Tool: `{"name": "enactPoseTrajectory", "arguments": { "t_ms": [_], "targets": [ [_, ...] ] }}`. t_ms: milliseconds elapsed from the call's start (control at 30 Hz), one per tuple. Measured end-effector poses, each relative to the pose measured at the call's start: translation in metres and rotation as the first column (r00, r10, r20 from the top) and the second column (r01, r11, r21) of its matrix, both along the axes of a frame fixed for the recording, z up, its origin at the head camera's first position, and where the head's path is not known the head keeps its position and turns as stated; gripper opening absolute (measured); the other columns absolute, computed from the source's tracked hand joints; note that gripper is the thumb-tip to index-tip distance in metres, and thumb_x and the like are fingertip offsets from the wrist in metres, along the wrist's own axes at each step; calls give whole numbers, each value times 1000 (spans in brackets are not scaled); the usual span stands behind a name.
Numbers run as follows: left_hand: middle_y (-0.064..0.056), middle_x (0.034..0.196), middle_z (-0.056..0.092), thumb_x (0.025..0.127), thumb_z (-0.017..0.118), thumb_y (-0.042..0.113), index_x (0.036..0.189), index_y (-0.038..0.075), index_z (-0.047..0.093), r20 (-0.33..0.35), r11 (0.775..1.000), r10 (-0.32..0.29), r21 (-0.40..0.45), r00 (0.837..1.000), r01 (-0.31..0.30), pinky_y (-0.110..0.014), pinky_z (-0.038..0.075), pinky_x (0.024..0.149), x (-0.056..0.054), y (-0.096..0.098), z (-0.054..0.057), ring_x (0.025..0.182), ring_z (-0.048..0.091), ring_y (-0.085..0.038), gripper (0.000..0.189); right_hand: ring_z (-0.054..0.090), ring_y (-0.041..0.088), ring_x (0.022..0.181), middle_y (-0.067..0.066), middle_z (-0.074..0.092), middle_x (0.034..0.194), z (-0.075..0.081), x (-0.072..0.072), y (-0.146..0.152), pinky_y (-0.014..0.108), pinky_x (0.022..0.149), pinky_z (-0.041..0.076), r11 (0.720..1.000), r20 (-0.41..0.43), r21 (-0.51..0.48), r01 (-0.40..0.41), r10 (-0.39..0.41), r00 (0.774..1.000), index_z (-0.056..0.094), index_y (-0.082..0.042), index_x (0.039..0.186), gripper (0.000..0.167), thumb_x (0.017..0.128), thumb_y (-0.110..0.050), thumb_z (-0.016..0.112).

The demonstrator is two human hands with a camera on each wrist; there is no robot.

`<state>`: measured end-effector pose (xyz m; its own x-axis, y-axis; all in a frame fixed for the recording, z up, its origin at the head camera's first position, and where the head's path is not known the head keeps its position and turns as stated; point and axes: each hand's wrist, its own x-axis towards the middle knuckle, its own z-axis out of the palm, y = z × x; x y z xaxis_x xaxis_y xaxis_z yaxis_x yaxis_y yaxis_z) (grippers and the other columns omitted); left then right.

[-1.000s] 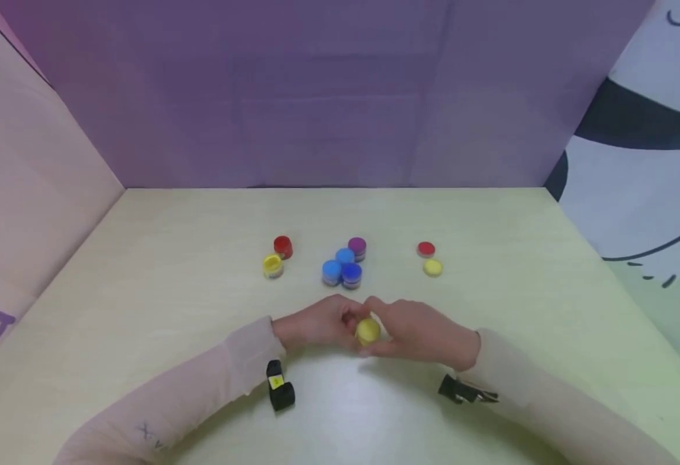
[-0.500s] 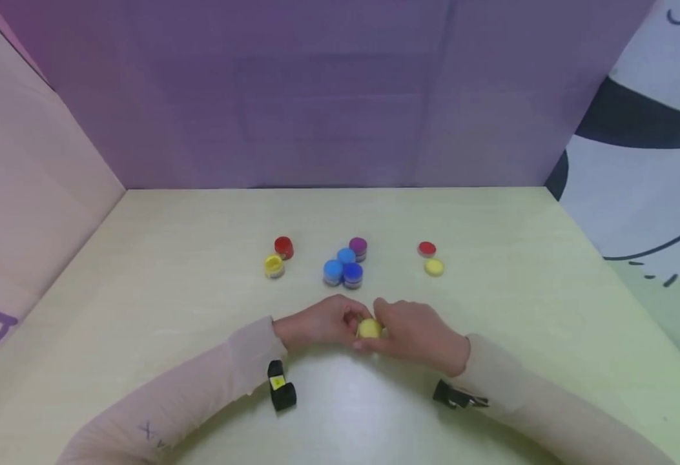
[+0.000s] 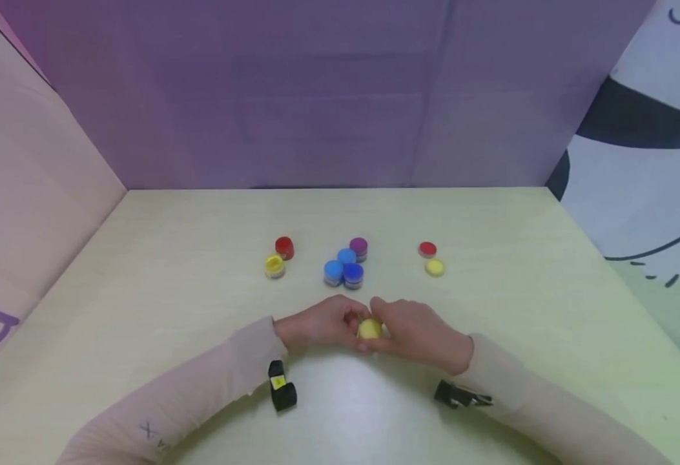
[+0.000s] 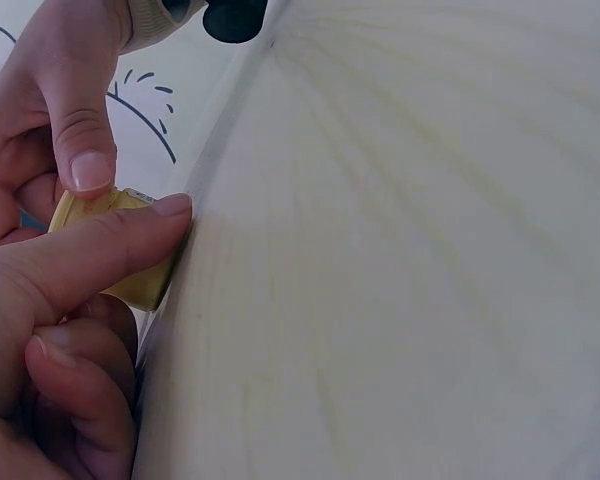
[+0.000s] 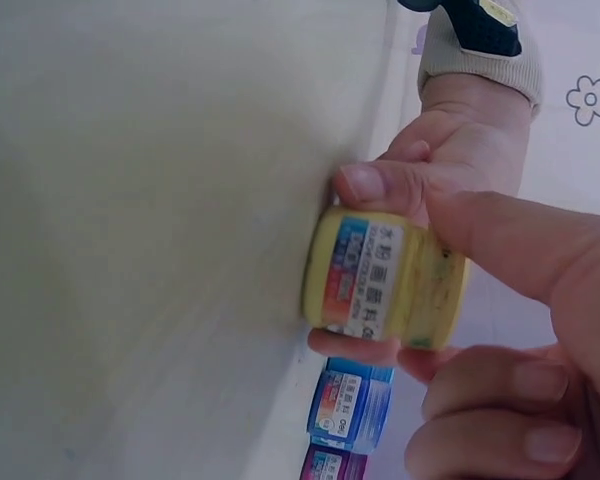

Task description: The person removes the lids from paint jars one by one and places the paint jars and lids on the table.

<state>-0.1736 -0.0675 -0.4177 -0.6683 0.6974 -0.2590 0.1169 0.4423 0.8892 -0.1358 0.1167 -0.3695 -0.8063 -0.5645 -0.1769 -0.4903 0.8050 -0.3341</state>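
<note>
Both hands hold a small yellow paint jar (image 3: 370,329) low over the near middle of the table. In the right wrist view, its printed label (image 5: 365,275) faces the camera and the jar lies sideways in the picture. My left hand (image 3: 325,323) grips the jar's body, its thumb along the side in the left wrist view. My right hand (image 3: 423,332) pinches the yellow lid (image 5: 435,285) between thumb and fingers. Some of the right fingers are hidden behind the jar in the head view.
Beyond the hands stand light blue jars (image 3: 333,272), a dark blue jar (image 3: 353,275) and a purple jar (image 3: 359,248). Left of them are a lidless yellow jar (image 3: 274,266) and a red jar (image 3: 284,247). A red lid (image 3: 427,249) and a yellow lid (image 3: 434,267) lie to the right.
My right hand and wrist have shifted slightly left and turned around the lid, then eased back a little. The left hand keeps the jar in nearly the same place.
</note>
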Motion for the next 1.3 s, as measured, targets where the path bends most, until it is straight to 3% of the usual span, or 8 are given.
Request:
{"name": "enactPoseTrajectory", "arguments": {
  "t_ms": [233,400,700,800,933,1100,1300],
  "targets": [
    [0,65,53,78,78,14,105,25,69,6,1000,9,-8,1000,-9,-25,39,67,1,-1,1,65,49,-14,31,40,7,54,-6,43,61,2,-3,4,18,50,34,996,-29,-15,-89,88,996,52,-12,92,34,81,-37,72],
    [0,65,52,76,79,12,107,21,69,33,1000,12,19,999,-12,-24,38,66,1,-2,1,66,48,-13,33,41,6,56,-8,44,62,2,-6,8,19,53,36,988,-35,-35,-148,146,989,55,-11,99,29,83,-30,71],
    [0,66,51,76,79,15,94,16,66,31,1000,6,17,999,-7,-26,40,72,1,0,1,71,51,-13,22,52,6,68,-1,66,85,4,-9,17,24,69,48,952,-81,-88,-293,287,955,60,-8,117,34,86,-17,69],
    [0,68,53,76,79,14,97,18,68,50,1000,2,31,999,-3,-28,41,76,1,0,0,75,53,-14,24,54,6,70,1,68,88,3,-12,19,25,71,49,940,-82,-98,-326,319,944,61,-9,118,34,85,-14,69],
    [0,69,55,76,79,13,99,19,69,54,999,1,41,999,-3,-29,41,78,1,0,0,78,53,-14,27,52,4,68,-3,66,83,3,-14,22,23,70,48,940,-52,-102,-326,322,945,61,-10,119,34,86,-15,68],
    [0,66,52,76,79,10,95,15,68,40,999,14,32,999,-15,-26,41,72,1,1,-1,71,51,-13,23,42,3,57,-10,49,64,0,-10,19,20,56,40,950,-35,-119,-288,286,958,57,-11,115,33,87,-25,67],
    [-1,65,52,77,78,10,107,17,68,45,1000,24,16,999,-24,-25,39,67,1,0,0,64,47,-14,32,40,4,52,-9,45,61,-3,-2,12,19,50,38,976,-5,-113,-189,189,982,51,-10,113,40,87,-37,66]
  ]
}}
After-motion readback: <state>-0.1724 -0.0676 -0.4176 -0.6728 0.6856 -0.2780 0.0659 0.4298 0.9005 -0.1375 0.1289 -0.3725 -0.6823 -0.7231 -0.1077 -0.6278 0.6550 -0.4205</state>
